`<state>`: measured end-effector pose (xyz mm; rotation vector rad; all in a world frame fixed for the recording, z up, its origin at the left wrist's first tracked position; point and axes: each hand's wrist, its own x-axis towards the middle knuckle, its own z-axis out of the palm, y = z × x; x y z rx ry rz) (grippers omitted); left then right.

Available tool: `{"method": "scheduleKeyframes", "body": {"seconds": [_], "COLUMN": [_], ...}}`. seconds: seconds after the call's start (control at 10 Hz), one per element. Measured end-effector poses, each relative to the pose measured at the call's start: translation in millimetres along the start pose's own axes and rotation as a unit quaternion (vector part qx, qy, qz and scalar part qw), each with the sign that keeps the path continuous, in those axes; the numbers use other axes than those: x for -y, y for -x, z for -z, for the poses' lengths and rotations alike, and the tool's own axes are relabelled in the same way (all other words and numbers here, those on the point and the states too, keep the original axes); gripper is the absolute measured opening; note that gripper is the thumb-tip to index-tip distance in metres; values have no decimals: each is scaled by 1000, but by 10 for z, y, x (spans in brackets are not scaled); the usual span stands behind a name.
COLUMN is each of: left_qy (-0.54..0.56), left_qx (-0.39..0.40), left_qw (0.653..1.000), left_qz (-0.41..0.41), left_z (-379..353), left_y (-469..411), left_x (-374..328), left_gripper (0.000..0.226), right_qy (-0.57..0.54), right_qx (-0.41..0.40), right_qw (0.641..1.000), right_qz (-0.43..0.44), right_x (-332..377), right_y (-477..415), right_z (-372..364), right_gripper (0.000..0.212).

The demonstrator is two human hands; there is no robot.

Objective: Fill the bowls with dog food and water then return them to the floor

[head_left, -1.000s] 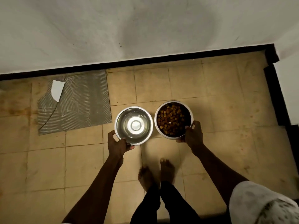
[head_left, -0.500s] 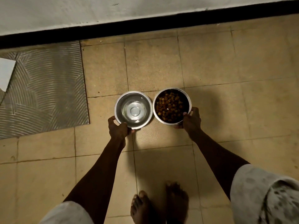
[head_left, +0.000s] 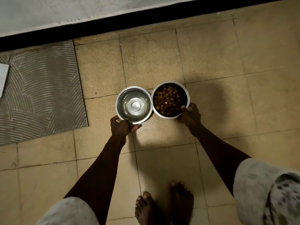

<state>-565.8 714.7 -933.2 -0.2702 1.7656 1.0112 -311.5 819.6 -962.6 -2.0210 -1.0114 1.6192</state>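
Two steel bowls sit side by side low over the tan tiled floor (head_left: 154,62), their rims touching. The water bowl (head_left: 134,104) is on the left, with clear water in it. My left hand (head_left: 121,127) grips its near rim. The food bowl (head_left: 170,99) on the right holds brown kibble. My right hand (head_left: 190,116) grips its near right rim, thumb over the edge. Whether the bowls rest on the floor or hang just above it, I cannot tell.
A grey patterned mat (head_left: 40,91) lies on the floor to the left, with a pale sheet (head_left: 3,78) on its left edge. A black skirting strip (head_left: 146,18) runs along the grey wall (head_left: 65,8) ahead. My bare feet (head_left: 164,207) stand behind the bowls.
Both bowls have gone down toward the floor, still held. My head has bent lower and nearer, so the floor and mat look bigger. The bowls have come together until they touch.
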Motion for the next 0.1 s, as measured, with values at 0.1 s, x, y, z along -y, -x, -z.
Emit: {"method": "scheduleKeyframes", "body": {"seconds": [0.1], "left_qy": [-92], "left_qx": [-67], "left_qw": [993], "left_qz": [-12], "left_z": [-8], "left_y": [102], "left_x": [-24], "left_gripper": [61], "right_qy": [68], "right_qx": [-21], "right_qw": [997], "right_qz": [-6], "right_x": [115], "right_y": [155], "right_z": [32], "right_gripper": [53]}}
